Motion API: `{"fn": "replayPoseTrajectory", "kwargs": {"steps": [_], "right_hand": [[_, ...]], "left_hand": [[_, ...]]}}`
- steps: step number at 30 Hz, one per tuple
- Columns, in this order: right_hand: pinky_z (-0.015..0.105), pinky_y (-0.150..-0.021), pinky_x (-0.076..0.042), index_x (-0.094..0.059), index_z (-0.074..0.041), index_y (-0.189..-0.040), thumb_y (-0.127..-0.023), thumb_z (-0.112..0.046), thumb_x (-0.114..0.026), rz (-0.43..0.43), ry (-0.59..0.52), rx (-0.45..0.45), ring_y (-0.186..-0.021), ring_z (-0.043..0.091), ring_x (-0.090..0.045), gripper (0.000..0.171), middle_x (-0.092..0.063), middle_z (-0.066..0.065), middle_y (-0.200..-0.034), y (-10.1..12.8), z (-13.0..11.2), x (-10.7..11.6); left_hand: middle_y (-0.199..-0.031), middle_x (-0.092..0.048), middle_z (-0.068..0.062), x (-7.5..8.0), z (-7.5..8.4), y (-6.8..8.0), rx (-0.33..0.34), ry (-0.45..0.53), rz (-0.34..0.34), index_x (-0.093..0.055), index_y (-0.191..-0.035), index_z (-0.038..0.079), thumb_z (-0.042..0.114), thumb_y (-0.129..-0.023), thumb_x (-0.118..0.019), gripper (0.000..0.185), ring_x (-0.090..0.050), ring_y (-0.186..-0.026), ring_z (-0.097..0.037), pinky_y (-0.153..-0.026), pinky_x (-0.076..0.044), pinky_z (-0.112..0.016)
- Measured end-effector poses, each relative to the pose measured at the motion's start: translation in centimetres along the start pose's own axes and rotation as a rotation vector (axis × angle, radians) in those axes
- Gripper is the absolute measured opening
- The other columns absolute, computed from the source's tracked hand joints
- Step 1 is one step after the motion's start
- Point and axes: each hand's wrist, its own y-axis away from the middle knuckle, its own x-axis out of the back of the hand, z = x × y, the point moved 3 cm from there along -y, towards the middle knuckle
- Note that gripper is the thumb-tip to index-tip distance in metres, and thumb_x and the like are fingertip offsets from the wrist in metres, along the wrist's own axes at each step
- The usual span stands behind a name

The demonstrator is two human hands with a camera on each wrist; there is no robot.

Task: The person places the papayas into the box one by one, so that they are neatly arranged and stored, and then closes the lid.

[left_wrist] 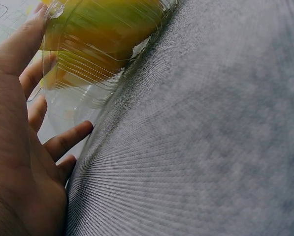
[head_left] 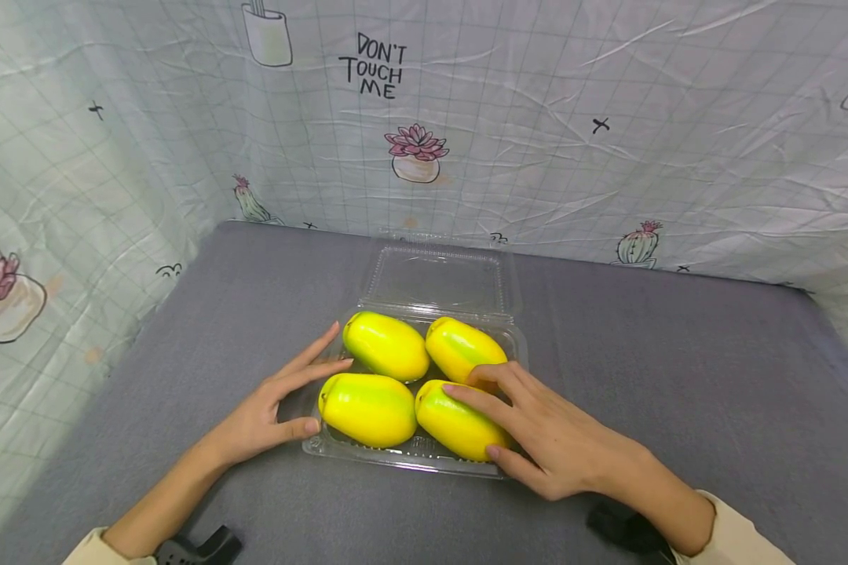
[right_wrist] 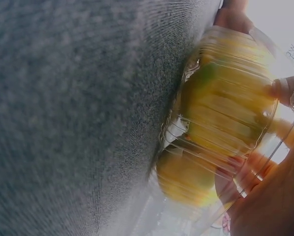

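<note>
Several yellow-green mangoes lie in two rows in a clear plastic clamshell box point(head_left: 410, 459). My right hand point(head_left: 544, 435) grips the front right mango point(head_left: 452, 428), index finger on its top and thumb at its near side. The back right mango point(head_left: 459, 341) is partly covered by that hand. My left hand point(head_left: 261, 420), fingers spread, rests at the box's left edge, beside the front left mango point(head_left: 367, 408) and back left mango point(head_left: 385, 345). In the left wrist view the thumb of my left hand point(left_wrist: 18, 132) lies at the box's corner; the right wrist view is blurred.
The box's clear lid point(head_left: 434, 278) lies folded back behind the fruit. Grey cloth point(head_left: 678, 377) covers the table. A printed curtain point(head_left: 537, 157) hangs at the back and sides. Dark wrist devices point(head_left: 201, 547) show near both forearms.
</note>
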Motion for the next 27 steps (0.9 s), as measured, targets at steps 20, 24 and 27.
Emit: {"fn": "replayPoseTrajectory", "kwargs": {"steps": [20, 24, 27], "right_hand": [[0.032, -0.084, -0.038, -0.027, -0.017, -0.14, -0.08, -0.027, -0.059, -0.055, -0.05, -0.059, -0.111, 0.012, -0.033, 0.068, -0.03, 0.0, -0.131, -0.1, 0.6, 0.9], [0.031, -0.085, -0.039, -0.029, -0.018, -0.139, -0.08, -0.027, -0.061, -0.035, -0.067, -0.071, -0.114, 0.012, -0.034, 0.067, -0.029, -0.001, -0.133, -0.1, 0.8, 1.4], [0.03, -0.085, -0.039, -0.031, -0.016, -0.138, -0.08, -0.026, -0.062, -0.001, -0.085, -0.064, -0.116, 0.013, -0.034, 0.066, -0.03, 0.002, -0.133, -0.1, 1.1, 1.9]], "left_hand": [[-0.145, -0.012, -0.021, 0.1, 0.0, -0.1, -0.007, -0.004, 0.009, -0.044, -0.129, 0.001, 0.028, -0.082, -0.063, 0.057, -0.012, -0.13, -0.04, -0.09, -0.011, -0.067], [-0.143, -0.018, -0.022, 0.4, -0.1, 0.0, -0.032, -0.034, 0.039, -0.047, -0.127, 0.001, 0.028, -0.083, -0.063, 0.054, -0.022, -0.127, -0.04, -0.1, -0.016, -0.052], [-0.14, -0.027, -0.021, 1.1, -0.3, 0.1, -0.032, -0.046, 0.073, -0.048, -0.126, 0.0, 0.011, -0.081, -0.064, 0.049, -0.026, -0.126, -0.038, -0.103, -0.02, -0.033]]}}
